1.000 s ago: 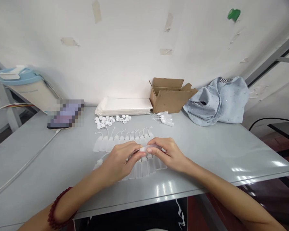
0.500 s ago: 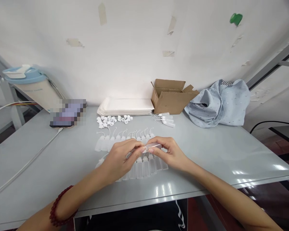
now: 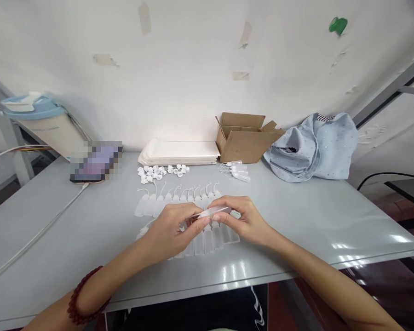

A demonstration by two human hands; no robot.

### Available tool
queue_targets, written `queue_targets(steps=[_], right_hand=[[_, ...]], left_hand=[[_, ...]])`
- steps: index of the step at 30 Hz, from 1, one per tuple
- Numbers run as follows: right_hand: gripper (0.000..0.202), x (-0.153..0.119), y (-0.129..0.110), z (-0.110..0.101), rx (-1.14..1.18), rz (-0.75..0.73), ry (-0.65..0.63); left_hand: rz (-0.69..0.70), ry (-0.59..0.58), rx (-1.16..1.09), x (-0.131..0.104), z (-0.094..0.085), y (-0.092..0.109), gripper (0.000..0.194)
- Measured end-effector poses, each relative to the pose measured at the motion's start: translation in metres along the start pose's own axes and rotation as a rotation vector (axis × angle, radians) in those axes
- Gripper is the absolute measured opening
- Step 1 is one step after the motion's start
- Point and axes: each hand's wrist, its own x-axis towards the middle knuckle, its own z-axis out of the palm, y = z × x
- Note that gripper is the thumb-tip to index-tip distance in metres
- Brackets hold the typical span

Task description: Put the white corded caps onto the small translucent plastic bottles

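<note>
My right hand (image 3: 246, 218) pinches the body of a small translucent plastic squeeze bottle (image 3: 215, 211), held on its side above the table. My left hand (image 3: 179, 227) is closed around the neck end of this same bottle, with thumb and index finger at its white top; a thin nozzle runs into those fingers, partly hidden. Beneath my hands lies a row of similar bottles (image 3: 199, 242), partly covered by my left hand. Behind them is a second row of bottles (image 3: 148, 205) with thin bent nozzles pointing away from me.
Small white caps (image 3: 152, 174) lie loose before a stack of white foam sheets (image 3: 179, 151). Several capped bottles (image 3: 239, 172) sit by an open cardboard box (image 3: 248, 145). Blue cloth (image 3: 313, 149) is at right; a phone (image 3: 98, 161) with a cable and a tumbler (image 3: 48, 124) are at left.
My left thumb and index finger have parted slightly and the thumb has slid lower, so more of the bottle's white neck shows. My right hand keeps its grip almost unmoved.
</note>
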Motion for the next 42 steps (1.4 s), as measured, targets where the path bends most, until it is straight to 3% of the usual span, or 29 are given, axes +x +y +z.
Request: queue_targets(steps=[5, 13, 17, 21, 24, 28, 31, 35, 42], right_hand=[[0.017, 0.000, -0.004, -0.003, 0.087, 0.073, -0.044], [0.022, 0.002, 0.001, -0.003, 0.332, 0.339, -0.074], [0.026, 0.003, 0.006, -0.003, 0.409, 0.434, -0.102], [0.031, 0.005, 0.005, -0.004, 0.315, 0.423, -0.102], [0.030, 0.007, 0.006, -0.008, 0.187, 0.372, -0.018], [0.024, 0.013, 0.015, -0.020, -0.208, 0.210, 0.249], [0.020, 0.017, 0.027, -0.034, -0.448, 0.151, 0.365], [0.016, 0.021, 0.043, -0.051, -0.660, 0.281, 0.323], [0.016, 0.023, 0.062, -0.063, -0.883, 0.436, 0.139]], left_hand=[[0.086, -0.015, -0.003, -0.003, 0.002, -0.002, 0.033], [0.364, 0.135, 0.218, -0.005, 0.011, -0.012, 0.019], [0.422, 0.161, 0.328, -0.005, 0.015, -0.017, 0.017], [0.349, 0.126, 0.263, -0.002, 0.010, -0.018, 0.015], [0.223, 0.099, 0.190, 0.004, -0.003, -0.020, 0.021], [-0.018, 0.239, 0.339, 0.010, -0.028, -0.044, 0.030], [-0.088, 0.351, 0.575, 0.013, -0.046, -0.074, 0.034], [-0.121, 0.290, 0.707, 0.014, -0.057, -0.100, 0.041], [-0.221, 0.137, 0.810, 0.014, -0.055, -0.101, 0.044]])
